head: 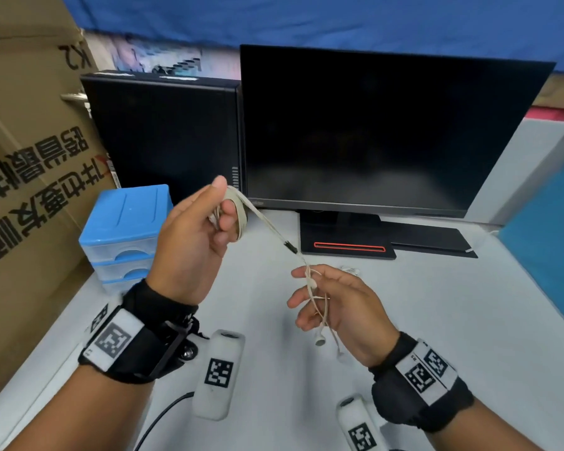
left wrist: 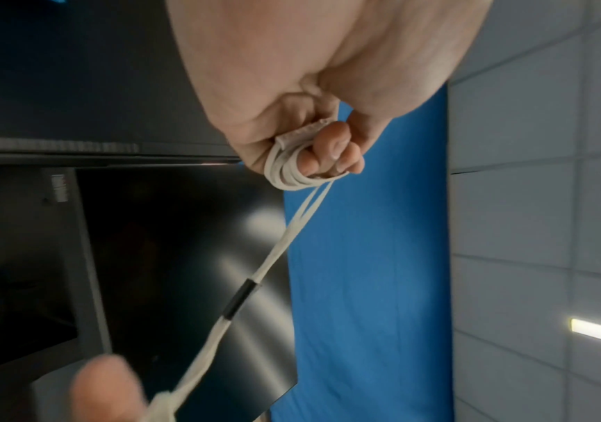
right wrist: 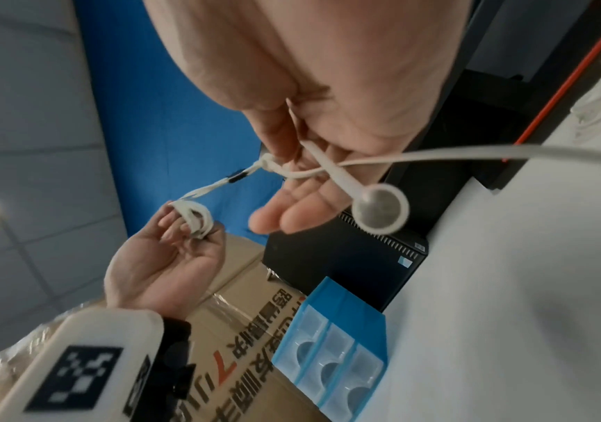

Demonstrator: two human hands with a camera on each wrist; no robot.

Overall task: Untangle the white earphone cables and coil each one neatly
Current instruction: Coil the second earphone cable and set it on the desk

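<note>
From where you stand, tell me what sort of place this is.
Probably an office or lab workstation doubling as storage: a dark monitor and small desktop computer stand on a white desk, beside a blue drawer unit and large cardboard boxes.

Left hand (head: 196, 229) raised, fingers curled; right hand (head: 336, 307) lower, pinching.

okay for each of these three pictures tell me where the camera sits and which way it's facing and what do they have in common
Head: worn on the head, looking forward and down at the table and monitor; both forearms, left hand and right hand show.
Left wrist: on the left wrist, looking along the palm at the fingers wrapped with earphone cable; the right hand's blurred fingertip shows.
Right wrist: on the right wrist, looking along the palm toward the left hand; an earbud hangs close.
Shared: all show the cable stretched between both hands.
</note>
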